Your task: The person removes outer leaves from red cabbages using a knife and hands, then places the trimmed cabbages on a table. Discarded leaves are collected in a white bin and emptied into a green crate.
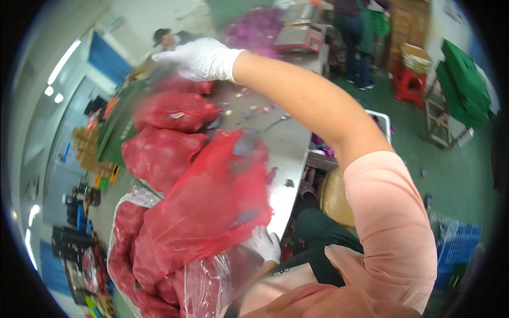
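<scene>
Both my hands wear white gloves. My right hand (201,58) is stretched far across the metal table (289,183), just above a red mesh sack (185,85) at the far end. Its fingertips are blurred, and whether they grip the sack is unclear. My left hand (266,244) lies low at the table's near edge with its fingers stretched out, beside a large red mesh bag (201,206). That bag looks slack and has blurred grey patches. Two more filled red sacks (161,156) lie between it and the far sack.
More red sacks (130,222) stand at the near left, partly wrapped in clear plastic (204,286). A purple heap (254,29) is at the table's far end. Scraps dot the tabletop. Other people (352,37) are farther off; a red stool (410,85) and blue crate (456,244) stand at right.
</scene>
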{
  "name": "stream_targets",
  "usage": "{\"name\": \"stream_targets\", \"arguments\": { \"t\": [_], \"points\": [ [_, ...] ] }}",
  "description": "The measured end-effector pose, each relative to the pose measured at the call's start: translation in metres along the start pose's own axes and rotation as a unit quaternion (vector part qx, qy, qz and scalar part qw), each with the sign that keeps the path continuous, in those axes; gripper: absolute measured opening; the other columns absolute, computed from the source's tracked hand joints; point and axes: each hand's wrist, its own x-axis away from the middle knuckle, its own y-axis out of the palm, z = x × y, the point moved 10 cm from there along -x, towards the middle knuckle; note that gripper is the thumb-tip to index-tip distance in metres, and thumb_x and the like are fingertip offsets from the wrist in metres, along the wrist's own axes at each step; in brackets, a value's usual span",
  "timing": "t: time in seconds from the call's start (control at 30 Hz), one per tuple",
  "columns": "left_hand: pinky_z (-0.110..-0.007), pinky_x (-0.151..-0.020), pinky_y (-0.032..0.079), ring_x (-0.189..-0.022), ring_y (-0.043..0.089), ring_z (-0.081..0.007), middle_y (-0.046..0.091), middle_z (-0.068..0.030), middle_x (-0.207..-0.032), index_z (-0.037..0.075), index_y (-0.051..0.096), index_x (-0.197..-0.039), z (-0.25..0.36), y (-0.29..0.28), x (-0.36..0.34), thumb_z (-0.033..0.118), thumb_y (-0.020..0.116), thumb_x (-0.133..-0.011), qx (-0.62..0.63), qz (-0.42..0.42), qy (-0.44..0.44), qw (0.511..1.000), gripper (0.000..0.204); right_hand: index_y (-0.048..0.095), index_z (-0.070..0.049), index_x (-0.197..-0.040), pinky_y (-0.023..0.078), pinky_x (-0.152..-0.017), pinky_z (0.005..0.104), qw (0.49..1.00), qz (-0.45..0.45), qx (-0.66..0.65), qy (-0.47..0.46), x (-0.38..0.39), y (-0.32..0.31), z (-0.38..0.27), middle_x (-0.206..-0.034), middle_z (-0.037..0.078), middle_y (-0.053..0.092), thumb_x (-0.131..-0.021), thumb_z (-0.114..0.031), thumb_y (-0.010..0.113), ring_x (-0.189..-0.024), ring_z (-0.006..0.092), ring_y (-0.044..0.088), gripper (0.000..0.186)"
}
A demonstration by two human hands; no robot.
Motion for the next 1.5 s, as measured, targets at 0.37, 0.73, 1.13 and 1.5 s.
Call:
{"name": "stream_targets", "arguments": {
  "t": [0.37,0.73,1.13,1.5],
  "points": [
    [-0.053,-0.112,0.032,-0.132,0.046,-0.0383,0.055,-0.0226,-0.134,-0.001,0.057,-0.128,0.024,-0.007,0.000,0.022,0.057,-0.094,0.000,0.031,0.041,0.999,0.041,0.068,-0.007,-0.117,0.056,-0.080,0.0488,0.679,-0.338,0.140,0.637,0.841,-0.089,0.054,-0.103,0.025,0.070,-0.087,-0.024,0.060,-0.092,0.0427,0.069,0.036],
    [-0.049,-0.115,0.030,-0.136,0.045,-0.0344,0.051,-0.0201,-0.141,0.001,0.057,-0.132,0.007,-0.001,0.008,0.028,0.051,-0.098,-0.044,0.011,0.017,0.999,0.044,0.075,-0.007,-0.083,0.058,-0.074,0.0447,0.590,-0.540,0.136,0.585,0.973,-0.125,-0.041,-0.088,0.019,0.072,-0.080,-0.020,0.064,-0.081,0.0368,0.071,0.017],
    [-0.052,-0.112,0.033,-0.134,0.045,-0.0387,0.051,-0.0227,-0.141,0.003,0.056,-0.131,0.023,-0.007,0.008,0.024,0.052,-0.095,-0.061,0.018,0.021,0.998,0.042,0.063,-0.010,-0.134,0.052,-0.086,0.0316,0.900,-0.071,-0.379,0.205,0.215,-0.162,0.028,-0.115,0.009,0.069,-0.089,-0.014,0.059,-0.097,0.0163,0.063,0.045],
    [-0.053,-0.114,0.031,-0.136,0.043,-0.0374,0.052,-0.0210,-0.141,0.000,0.056,-0.130,0.011,-0.008,0.012,0.026,0.057,-0.092,-0.083,0.044,0.001,0.996,0.047,0.071,-0.011,-0.112,0.056,-0.080,0.0451,0.878,-0.414,0.062,0.234,0.420,-0.158,0.109,-0.100,0.017,0.072,-0.089,-0.021,0.056,-0.091,0.0380,0.068,0.029]
  ]
}}
